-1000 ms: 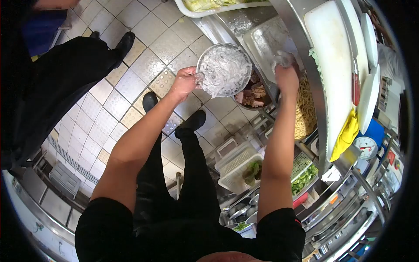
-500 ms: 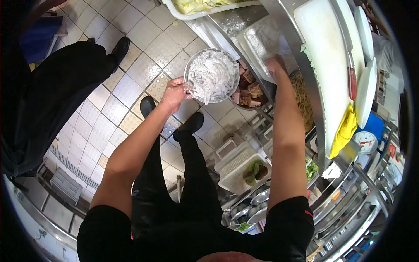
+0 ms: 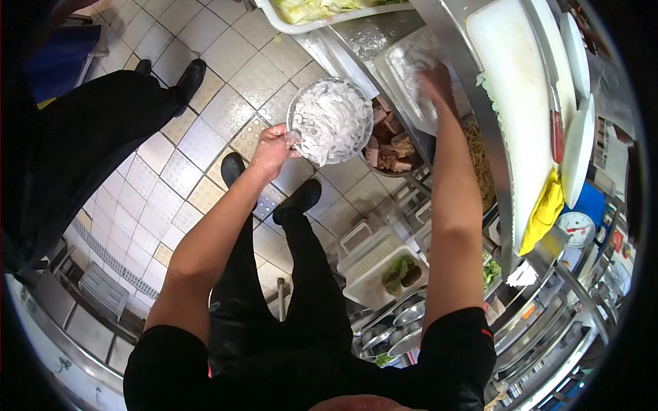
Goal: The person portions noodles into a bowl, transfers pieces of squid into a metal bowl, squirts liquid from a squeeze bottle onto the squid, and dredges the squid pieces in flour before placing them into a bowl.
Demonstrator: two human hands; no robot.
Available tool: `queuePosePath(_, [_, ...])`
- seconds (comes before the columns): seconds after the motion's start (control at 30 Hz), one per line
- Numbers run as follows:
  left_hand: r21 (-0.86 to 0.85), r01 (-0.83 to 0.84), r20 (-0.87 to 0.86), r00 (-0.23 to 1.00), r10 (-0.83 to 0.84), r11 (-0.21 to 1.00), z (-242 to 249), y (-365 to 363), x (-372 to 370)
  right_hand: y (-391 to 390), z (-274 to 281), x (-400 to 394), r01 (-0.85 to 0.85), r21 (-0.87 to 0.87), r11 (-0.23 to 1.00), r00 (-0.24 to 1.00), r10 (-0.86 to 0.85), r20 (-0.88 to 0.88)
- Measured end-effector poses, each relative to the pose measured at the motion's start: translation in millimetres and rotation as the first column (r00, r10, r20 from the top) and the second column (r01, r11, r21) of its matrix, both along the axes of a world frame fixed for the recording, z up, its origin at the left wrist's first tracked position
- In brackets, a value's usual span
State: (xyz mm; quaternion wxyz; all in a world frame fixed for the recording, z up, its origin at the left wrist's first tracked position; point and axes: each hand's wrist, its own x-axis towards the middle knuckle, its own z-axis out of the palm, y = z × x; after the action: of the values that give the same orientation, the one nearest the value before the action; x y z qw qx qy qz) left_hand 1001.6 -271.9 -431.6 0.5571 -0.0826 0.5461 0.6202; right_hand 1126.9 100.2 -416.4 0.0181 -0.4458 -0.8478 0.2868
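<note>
My left hand (image 3: 274, 149), dusted with white powder, grips the near-left rim of a round bowl (image 3: 369, 133) held over the floor. Pale strips coated in white, floury powder (image 3: 329, 118) fill the bowl. My right hand (image 3: 436, 83) reaches into a whitish plastic tub (image 3: 396, 81) with white powder in it, right of the bowl. Motion smears its fingers, so their grip cannot be made out. Below the tub, next to the bowl, a round container holds chunks of browned meat (image 3: 392, 140).
A white cutting board (image 3: 507, 75), red-handled knife (image 3: 556, 133) and yellow cloth (image 3: 543, 216) lie on the right counter. Noodles (image 3: 474, 154) sit beneath my right forearm. Cut cabbage fills a white bin (image 3: 301, 27). Another person's dark-clothed leg (image 3: 89, 137) stands at left.
My right hand has moved farther into the powder tub and is now blurred. The bowl in my left hand has barely shifted.
</note>
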Motion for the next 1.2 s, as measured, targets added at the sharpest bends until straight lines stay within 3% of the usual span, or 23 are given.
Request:
queuePosePath(0.03, [-0.004,0.005,-0.002,1.000,-0.005,1.000,-4,0,1,3,-8,-1,-0.057,0.080,0.995,0.998,0.056,0.010])
queuePosePath(0.1, [-0.017,0.017,-0.007,1.000,-0.018,1.000,-16,-1,2,10,-55,-6,-0.144,0.405,0.903,0.982,0.081,0.169])
queuePosePath(0.2, [0.002,-0.044,-0.001,0.999,0.044,0.999,-7,1,3,6,-19,-8,0.040,0.138,0.990,0.964,-0.075,0.255])
queuePosePath(0.23, [-0.010,-0.039,-0.006,0.999,0.039,0.999,-5,0,2,4,7,-8,0.139,-0.092,0.986,0.941,-0.103,0.323])
queuePosePath(0.3, [-0.027,-0.037,-0.010,0.999,0.037,0.999,-3,3,-1,4,30,13,0.025,-0.118,0.993,0.949,0.013,0.314])
queuePosePath(0.37, [-0.001,-0.020,-0.041,0.999,0.020,1.000,-17,4,-1,-10,38,39,0.141,-0.173,0.975,0.989,-0.131,0.064])
queuePosePath(0.43, [0.019,-0.015,-0.056,0.998,0.016,1.000,-9,9,-1,-7,1,70,0.218,-0.351,0.911,0.958,-0.269,-0.103])
queuePosePath(0.47, [0.022,-0.008,-0.053,0.999,0.009,1.000,-9,12,0,-28,11,62,0.242,-0.438,0.866,0.922,-0.347,-0.175])
queuePosePath(0.5, [0.025,0.000,-0.050,0.999,0.001,1.000,-8,14,0,-44,30,57,0.196,-0.436,0.878,0.933,-0.304,-0.192])
queuePosePath(0.57, [0.028,0.016,-0.061,0.998,-0.015,0.999,-6,18,0,-124,140,-9,0.104,-0.431,0.896,0.949,-0.219,-0.226])
queuePosePath(0.6, [0.026,0.024,-0.073,0.997,-0.022,0.999,-4,19,1,-123,111,-2,0.022,-0.307,0.951,0.973,-0.091,-0.212])
queuePosePath(0.63, [0.026,0.033,-0.084,0.996,-0.031,0.999,-2,20,1,-134,110,-11,-0.254,-0.144,0.956,0.941,0.210,-0.265])
queuePosePath(0.67, [0.027,0.042,-0.092,0.995,-0.040,0.999,1,21,2,-148,96,-17,-0.234,-0.175,0.956,0.942,0.179,-0.283])
queuePosePath(0.73, [0.035,0.065,-0.105,0.993,-0.061,0.997,4,24,2,-161,92,-16,-0.202,0.038,0.979,0.977,0.204,-0.068])
queuePosePath(0.83, [0.076,0.068,-0.114,0.992,-0.059,0.995,-5,18,1,-123,86,-9,0.167,0.166,0.972,0.977,-0.186,0.109])
queuePosePath(0.87, [0.072,0.080,-0.127,0.989,-0.071,0.994,-6,15,-1,-96,69,-1,0.166,0.238,0.957,0.934,-0.230,0.275])
queuePosePath(0.9, [0.070,0.092,-0.143,0.986,-0.081,0.993,-6,13,-3,-4,-56,47,-0.092,0.107,0.990,0.895,0.035,0.445])
queuePosePath(1.0, [0.084,0.097,-0.147,0.985,-0.084,0.992,-12,5,-3,26,-24,20,-0.171,0.286,0.943,0.876,0.013,0.481])
queuePosePath(1.13, [0.053,0.088,-0.134,0.988,-0.080,0.995,-8,-2,-2,50,-42,8,-0.572,0.225,0.789,0.665,0.285,0.691])
queuePosePath(1.2, [0.088,0.080,-0.157,0.985,-0.065,0.993,-15,-7,4,46,-46,19,-0.410,0.229,0.883,0.782,0.210,0.587])
